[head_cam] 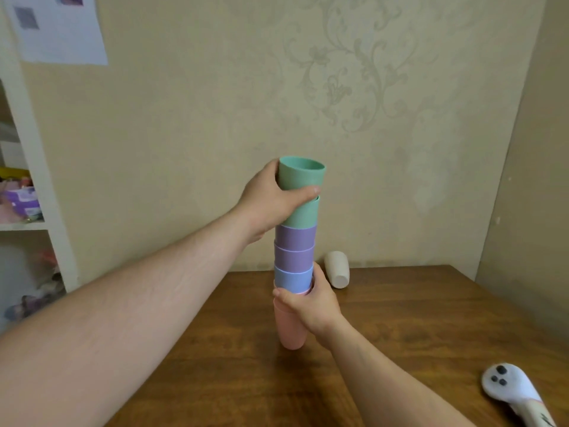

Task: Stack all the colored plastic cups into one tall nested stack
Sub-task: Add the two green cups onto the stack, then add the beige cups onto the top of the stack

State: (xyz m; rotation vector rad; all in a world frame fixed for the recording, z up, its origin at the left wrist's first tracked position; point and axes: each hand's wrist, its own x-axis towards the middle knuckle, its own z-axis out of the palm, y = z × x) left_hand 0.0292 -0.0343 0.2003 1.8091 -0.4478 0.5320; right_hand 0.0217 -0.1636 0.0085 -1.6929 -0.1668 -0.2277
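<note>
A tall nested stack of plastic cups [294, 257] stands upright on the wooden table [400, 334]. From the bottom it shows pink, blue, two purple and two green cups. My left hand [274, 201] is wrapped around the top green cup [301, 175], which sits tilted in the green one below. My right hand [311, 303] grips the pink cup [289, 332] near its rim at the base of the stack. A cream cup [337, 269] lies on its side behind the stack, close to the wall.
A white object with dark dots [511, 389] lies at the table's front right. White shelves with clutter [24, 198] stand at the left. Patterned wall runs right behind the table, and the table's left edge slants down toward me.
</note>
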